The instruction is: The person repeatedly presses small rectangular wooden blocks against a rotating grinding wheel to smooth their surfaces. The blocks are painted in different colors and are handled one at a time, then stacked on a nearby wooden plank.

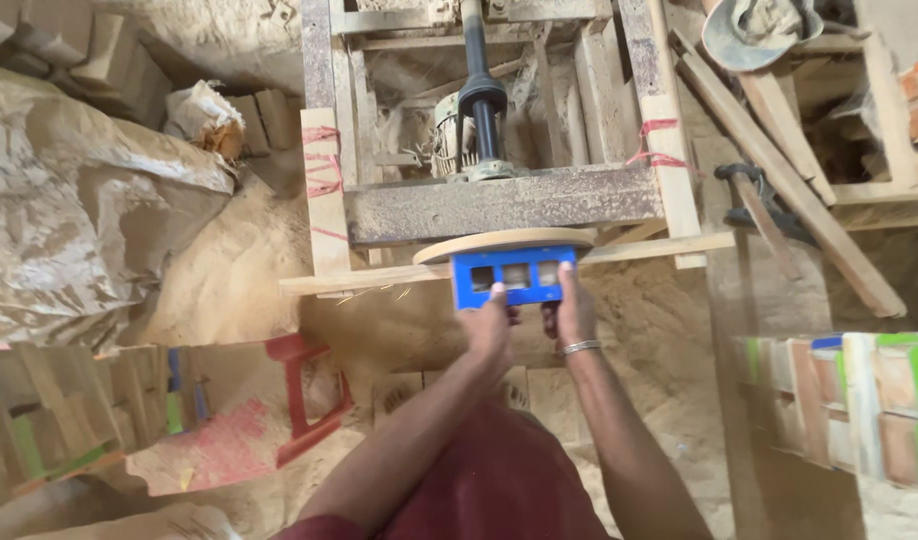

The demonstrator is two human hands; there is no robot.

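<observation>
Both hands, left hand [491, 322] and right hand [576, 312], grip a blue frame [512, 276]. Its top edge sits against the sanding disc [504, 241] just above. Sparks fly left.

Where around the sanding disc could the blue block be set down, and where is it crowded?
Both hands, left hand and right hand, hold the blue block at the sanding disc. Free: the sawdust heap between the sack and the machine frame. Crowded: the painted blocks at right.

Worn on the head, looking steeply down and forward over both forearms. Close in: machine frame [499, 200] toward 12 o'clock, sawdust floor [229, 270] toward 9. Single view only.
</observation>
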